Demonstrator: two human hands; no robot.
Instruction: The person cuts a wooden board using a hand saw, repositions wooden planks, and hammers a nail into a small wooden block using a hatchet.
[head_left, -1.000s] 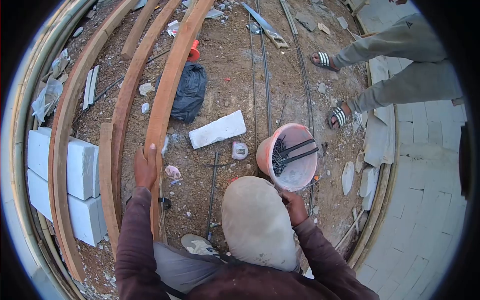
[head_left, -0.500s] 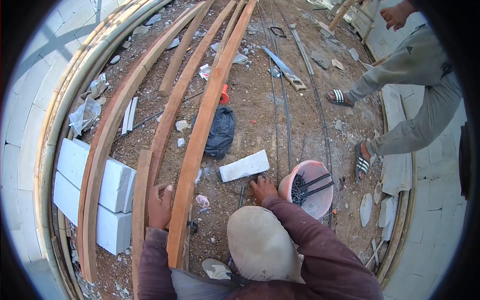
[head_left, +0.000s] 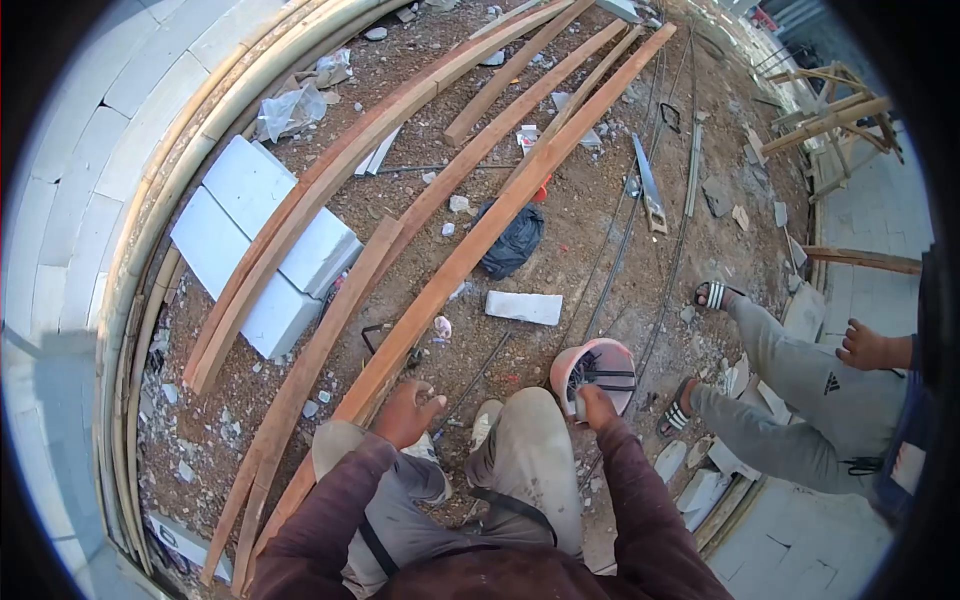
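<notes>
My left hand (head_left: 405,413) is loosely curled just above the near part of a long reddish wooden beam (head_left: 470,265), its thumb apart from the fingers and nothing visible in it. My right hand (head_left: 597,408) is closed at the near rim of a pinkish bucket (head_left: 627,360). A small pale piece shows beside its fingers, but I cannot tell whether that is the rim or something held. Inside the bucket lie many dark nails (head_left: 579,374) and a dark strap. A white block (head_left: 524,307) rests on the dirt beyond my knees.
More timbers (head_left: 340,310) run along the left, one across white blocks (head_left: 240,190). A black plastic bag (head_left: 513,238), a handsaw (head_left: 649,185) and thin steel rods (head_left: 628,235) lie ahead. At right stands another person in grey trousers (head_left: 800,390). A wooden trestle (head_left: 835,115) is far right.
My right hand has left the ground near the white block for the bucket's near rim. My left hand has shifted back along the beam. The view has turned and my body is more upright.
</notes>
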